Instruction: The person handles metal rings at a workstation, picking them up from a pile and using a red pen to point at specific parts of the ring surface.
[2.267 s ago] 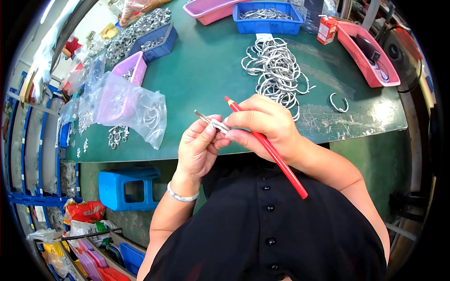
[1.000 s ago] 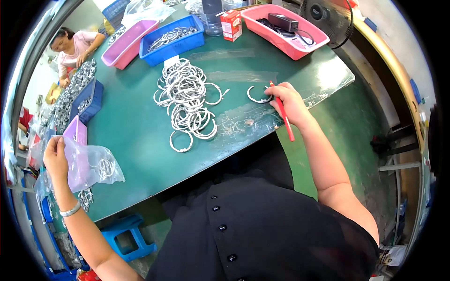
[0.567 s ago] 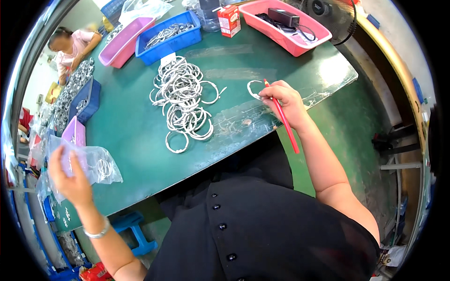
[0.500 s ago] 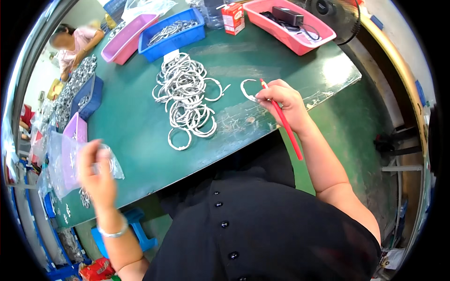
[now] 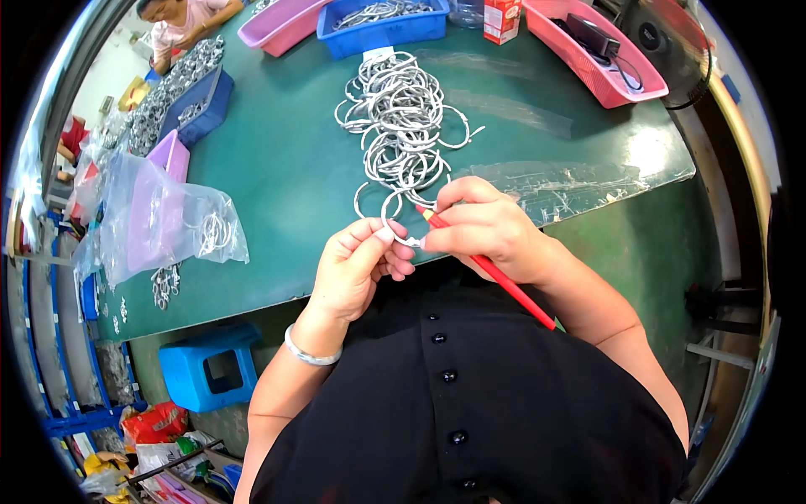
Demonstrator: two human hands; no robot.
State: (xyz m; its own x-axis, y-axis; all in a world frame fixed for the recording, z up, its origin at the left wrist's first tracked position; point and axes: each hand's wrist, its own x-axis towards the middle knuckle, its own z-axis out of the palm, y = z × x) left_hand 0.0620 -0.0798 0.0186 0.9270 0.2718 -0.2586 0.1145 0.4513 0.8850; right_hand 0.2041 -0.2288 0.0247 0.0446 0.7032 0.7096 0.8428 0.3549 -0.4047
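Note:
My left hand (image 5: pixel 357 265) is closed, its thumb and fingers pinching a silver metal ring (image 5: pixel 384 212) near the table's front edge. Close beside it, my right hand (image 5: pixel 495 231) grips a slim red pencil (image 5: pixel 516 296), which slants down toward my body. The right thumb and fingertips also meet the lower end of the same ring, where a small joint shows. Just beyond my hands lies a heap of similar silver rings (image 5: pixel 403 109), with one loose ring partly behind the held one.
On the green table (image 5: pixel 285 168), a clear plastic bag (image 5: pixel 176 214) with rings lies left by a purple bin (image 5: pixel 170 155). A blue bin (image 5: pixel 384 34), pink basket (image 5: pixel 579 63) and red carton (image 5: pixel 502 18) stand behind. A blue stool (image 5: pixel 197 378) is below; another person sits far left.
My left hand has come from beside the plastic bag to the centre and taken hold of the ring. My right hand has brought ring and pencil inward. The view has shifted.

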